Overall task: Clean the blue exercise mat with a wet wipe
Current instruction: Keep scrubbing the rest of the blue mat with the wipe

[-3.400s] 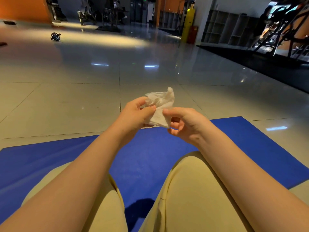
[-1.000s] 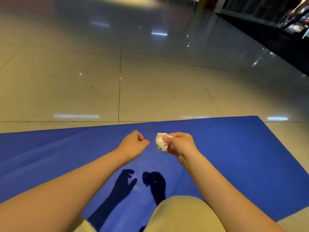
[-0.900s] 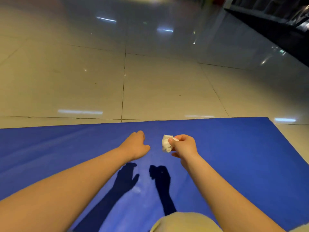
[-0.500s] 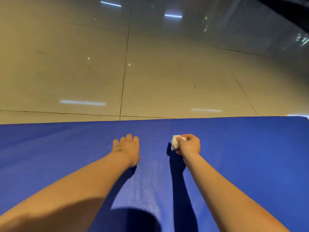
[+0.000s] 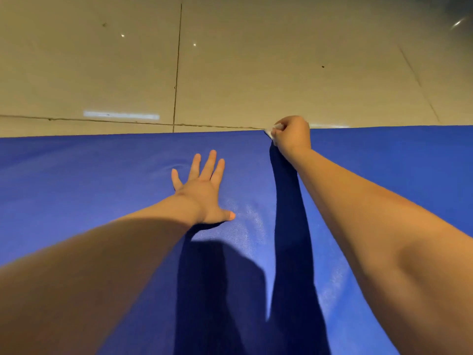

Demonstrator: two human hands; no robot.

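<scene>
Nearest my head camera, both bare forearms [image 5: 102, 265] stretch over the blue exercise mat [image 5: 102, 175], throwing dark shadows [image 5: 289, 226] down its middle. Short of the grip and to its left, the left hand [image 5: 202, 193] lies flat on the mat, fingers straight and spread, holding nothing. Half a second ago those fingers were drawn together and the hand sat roughly level with the other. Farther out, the right hand [image 5: 291, 135] is clenched round the wet wipe [image 5: 269, 133], of which I see only white scraps poking out on the fist's left side. That fist has travelled from mid-mat to the mat's far edge, so the wipe now sits right at the border with the tiled floor [image 5: 256, 60]. Three seconds back, both hands were handling the wipe in the air above the knees. I read this as the start of the wiping proper: the wad is at the far limit, the free palm braces the mat, and a stroke back toward the body looks the natural next pass, with nearly all the surface still to cover. Whether the wipe presses the mat or merely touches its rim I cannot tell. Beyond the grip lie only pale glossy tiles, grout lines and reflected lights. No brand, label or writing is readable anywhere.
</scene>
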